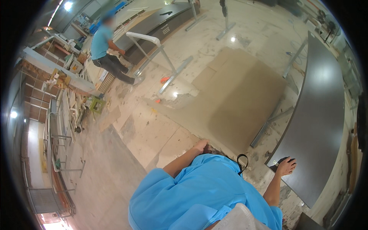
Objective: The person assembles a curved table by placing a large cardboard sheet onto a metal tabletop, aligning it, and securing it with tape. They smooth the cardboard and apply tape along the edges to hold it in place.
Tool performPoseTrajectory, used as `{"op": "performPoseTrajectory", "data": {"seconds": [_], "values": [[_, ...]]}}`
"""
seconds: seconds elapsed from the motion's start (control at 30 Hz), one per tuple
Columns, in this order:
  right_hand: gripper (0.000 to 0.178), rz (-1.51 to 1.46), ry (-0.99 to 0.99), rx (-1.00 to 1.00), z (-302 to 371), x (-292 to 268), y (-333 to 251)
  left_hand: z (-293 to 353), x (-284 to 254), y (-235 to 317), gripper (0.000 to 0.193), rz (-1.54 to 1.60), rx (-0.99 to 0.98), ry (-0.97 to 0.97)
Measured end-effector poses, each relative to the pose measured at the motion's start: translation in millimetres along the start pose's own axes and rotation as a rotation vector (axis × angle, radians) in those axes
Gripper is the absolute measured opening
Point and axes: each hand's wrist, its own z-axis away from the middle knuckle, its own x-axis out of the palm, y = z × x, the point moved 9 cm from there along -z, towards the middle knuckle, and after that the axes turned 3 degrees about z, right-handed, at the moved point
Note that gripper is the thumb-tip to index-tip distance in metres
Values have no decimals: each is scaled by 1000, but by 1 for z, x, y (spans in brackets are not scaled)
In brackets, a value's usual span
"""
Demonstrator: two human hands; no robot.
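My right hand [286, 167] rests over the near end of a long dark grey panel [318, 111]. Its fingers are wrapped round a small black hand tool [275, 165], whose shiny metal part sticks out on the left; the exact kind is too small to make out. At the front of my waist, close to the hem of my blue shirt [199, 180], is my left hand [201, 146]. Those fingers are mostly hidden, and nothing shows in them. A black cord loop [242, 164] hangs beside the shirt.
A large brown sheet [241, 103] lies on the floor ahead. Metal stands [264, 128] support the panel, and a white-topped trestle [143, 37] stands farther left. Beyond it, another person [102, 46] bends beside a dark workbench [161, 19]. A green stool [96, 104] and scrap strips are at the left.
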Motion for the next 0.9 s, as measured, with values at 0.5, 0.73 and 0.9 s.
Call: {"op": "performPoseTrajectory", "data": {"seconds": [0.5,0.73,0.9], "values": [[63,28,15,-2,-2,7,4,-1,-4,-8,20,68,15,-53],[63,20,-2,1,0,7,5,9,-6,-8,19,113,30,-21],[62,19,-9,0,1,6,4,7,-3,-7,20,57,35,-70]]}}
